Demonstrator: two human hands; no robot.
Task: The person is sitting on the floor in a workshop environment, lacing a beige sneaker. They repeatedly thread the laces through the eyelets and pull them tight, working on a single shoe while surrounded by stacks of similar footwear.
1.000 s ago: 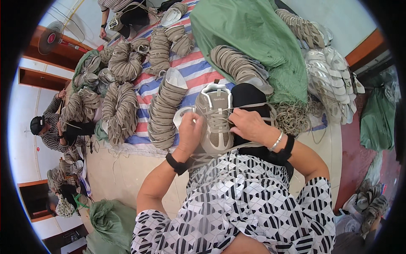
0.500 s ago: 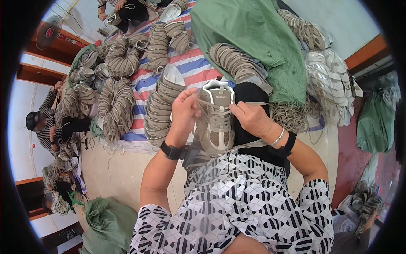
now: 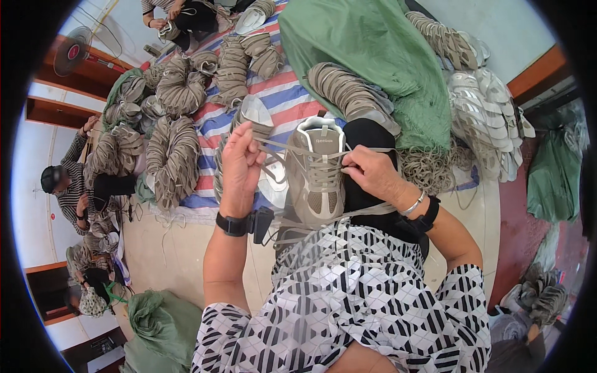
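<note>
A taupe and white sneaker upper (image 3: 324, 200) rests on my lap, its toe end toward me and its tongue away from me. Flat taupe shoelace crosses its eyelet rows in several rungs. Off to the left of the upper, my left hand (image 3: 241, 163) pinches a shoelace (image 3: 277, 149) that stretches from the top eyelets. At the right eyelet edge my right hand (image 3: 375, 177) is closed, thumb and forefinger together on a lace strand. Loose lace also runs across my lap below the toe.
Curved stacks of similar uppers (image 3: 351, 93) lie on a striped sheet (image 3: 289, 93). A green sack (image 3: 367, 43) covers part of it, beside a tangled heap of laces (image 3: 429, 171). Another green sack (image 3: 165, 329) stands at lower left. Co-workers (image 3: 71, 186) sit at the left and far side.
My left hand has moved left and slightly away from me, drawing the lace out from the upper. My right hand has shifted slightly down along the eyelet edge.
</note>
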